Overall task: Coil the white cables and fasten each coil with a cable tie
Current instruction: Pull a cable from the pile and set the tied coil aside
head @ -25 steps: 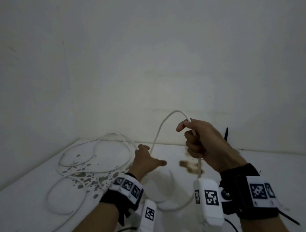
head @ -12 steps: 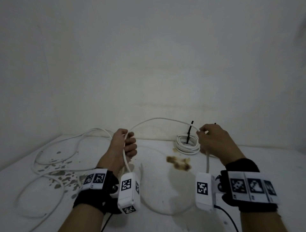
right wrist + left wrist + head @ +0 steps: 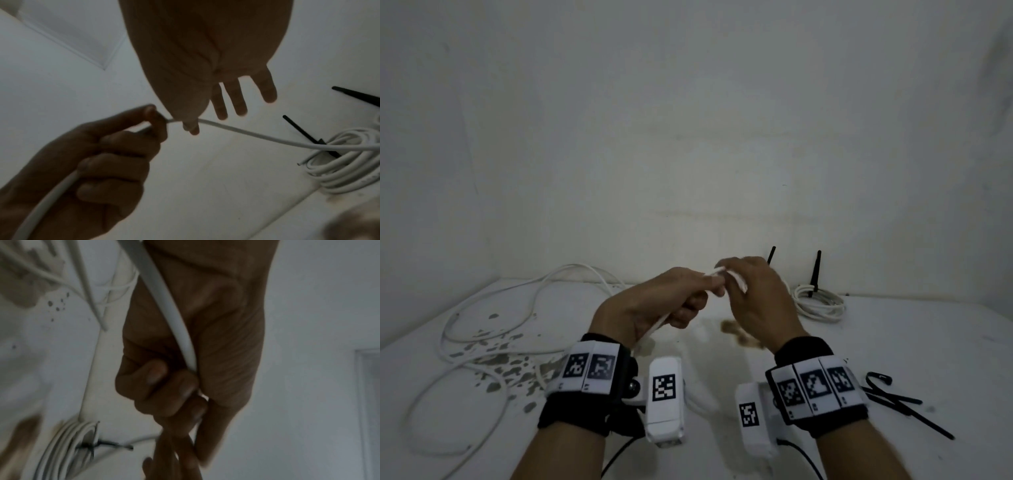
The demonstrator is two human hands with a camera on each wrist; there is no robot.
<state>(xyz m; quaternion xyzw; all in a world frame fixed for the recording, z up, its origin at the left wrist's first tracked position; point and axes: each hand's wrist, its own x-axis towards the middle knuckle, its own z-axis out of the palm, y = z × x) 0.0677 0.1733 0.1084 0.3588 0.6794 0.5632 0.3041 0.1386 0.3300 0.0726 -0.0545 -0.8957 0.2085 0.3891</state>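
Two hands meet above the white table (image 3: 893,342): the loose white cable (image 3: 482,329) sprawls across its left side and rises into the left hand (image 3: 654,305), whose fingers curl round it. Right hand (image 3: 756,301) pinches the cable beside it, other fingers spread. Behind, a tied coil (image 3: 820,305); black cable ties (image 3: 893,399) lie at right.

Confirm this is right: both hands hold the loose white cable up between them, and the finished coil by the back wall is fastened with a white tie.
Wrong in one respect: the tie on the finished coil is black, as the right wrist view shows. Both hands, left hand and right hand, do hold the loose cable up.
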